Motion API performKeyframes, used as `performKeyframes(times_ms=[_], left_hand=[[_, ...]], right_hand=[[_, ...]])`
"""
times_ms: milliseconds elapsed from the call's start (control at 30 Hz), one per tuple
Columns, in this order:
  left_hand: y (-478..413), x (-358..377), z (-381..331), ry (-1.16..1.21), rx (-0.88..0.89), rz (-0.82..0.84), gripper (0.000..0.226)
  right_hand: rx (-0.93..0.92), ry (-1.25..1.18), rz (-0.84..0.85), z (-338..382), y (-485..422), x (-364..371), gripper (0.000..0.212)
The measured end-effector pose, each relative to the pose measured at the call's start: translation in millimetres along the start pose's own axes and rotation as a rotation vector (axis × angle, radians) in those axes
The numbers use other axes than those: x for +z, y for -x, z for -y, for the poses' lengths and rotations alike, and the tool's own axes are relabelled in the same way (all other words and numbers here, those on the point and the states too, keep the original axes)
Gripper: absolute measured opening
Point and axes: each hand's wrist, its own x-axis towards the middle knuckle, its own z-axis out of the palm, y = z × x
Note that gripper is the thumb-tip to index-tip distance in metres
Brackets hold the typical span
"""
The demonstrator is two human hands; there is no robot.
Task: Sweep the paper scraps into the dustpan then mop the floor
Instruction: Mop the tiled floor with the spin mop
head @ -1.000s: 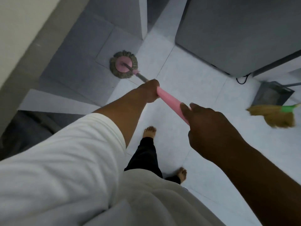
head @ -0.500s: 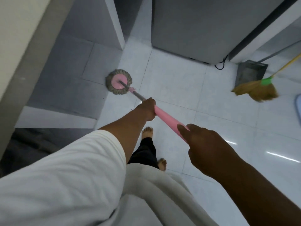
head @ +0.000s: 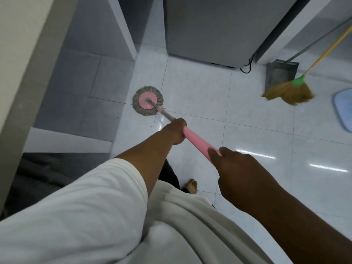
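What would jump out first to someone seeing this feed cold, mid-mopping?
The pink mop handle cuts across the middle, gripped by the left hand ahead and the right hand nearer the camera. It ends in the round mop head, flat on the white tiled floor left of centre. At upper right, a straw broom and a grey dustpan stand parked near the grey appliance.

A round pink-disc string mop head [head: 148, 101] rests flat on the pale tiled floor [head: 200, 88], ahead and left of centre; its pink-sleeved metal handle [head: 196, 139] slants back to the right, the left hand [head: 176, 132] gripping it nearer the head, the right hand [head: 242, 174] closed around it behind; far right, a straw broom [head: 289, 91] stands just before a grey metal dustpan [head: 281, 75]; a grey cabinet [head: 211, 27] stands behind.
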Motion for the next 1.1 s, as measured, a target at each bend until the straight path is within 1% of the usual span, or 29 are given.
performKeyframes(times_ms=[100,200,300,367,433,500,533,667,700,800,967,1100], left_hand=[[-17.1,-22.3,14.0,0.014,0.01,-0.013,0.036],[-42.1,-48.6,33.8,0.089,-0.005,-0.01,0.035],[-70.5,-86.0,51.0,0.214,-0.107,-0.03,0.04],[-77.6,-98.2,50.8,0.277,-0.197,-0.066,0.047],[-98.7,-135.6,83.3,0.183,-0.231,-0.016,0.047],[-105.6,-163.0,96.5,0.152,-0.179,-0.018,0.044],[-113.5,-180.9,106.5,0.131,-0.155,-0.05,0.045],[-131.0,-223.8,119.1,0.193,-0.176,-0.077,0.046],[-131.7,-227.5,116.8,0.219,-0.164,-0.096,0.046],[-129.6,-223.2,110.1,0.2,-0.129,-0.083,0.045],[-102.9,-181.9,108.9,0.025,-0.126,0.017,0.043],[-64.4,-132.0,98.2,-0.087,-0.049,0.034,0.045]], right_hand=[[0.006,0.042,-0.001,5.8,-28.7,-14.6,0.054],[-0.001,0.014,-0.001,17.4,-63.5,-33.2,0.059],[0.005,0.011,-0.014,28.2,-105.4,-51.5,0.062],[0.01,0.018,-0.03,36.8,-116.8,-60.7,0.059],[-0.01,-0.001,-0.016,56.4,-167.9,-69.0,0.056],[-0.009,-0.016,-0.034,70.9,-189.4,-77.1,0.055],[-0.011,-0.028,-0.049,75.4,-208.3,-81.3,0.055],[0.003,-0.018,-0.1,75.0,-251.6,-99.8,0.053],[0.017,-0.019,-0.111,71.0,-255.3,-101.6,0.052],[0.039,-0.03,-0.102,66.6,-248.4,-98.0,0.054],[0.044,-0.091,-0.053,88.8,-198.8,-63.7,0.052],[0.096,-0.139,-0.012,97.3,-140.4,-32.8,0.062]])
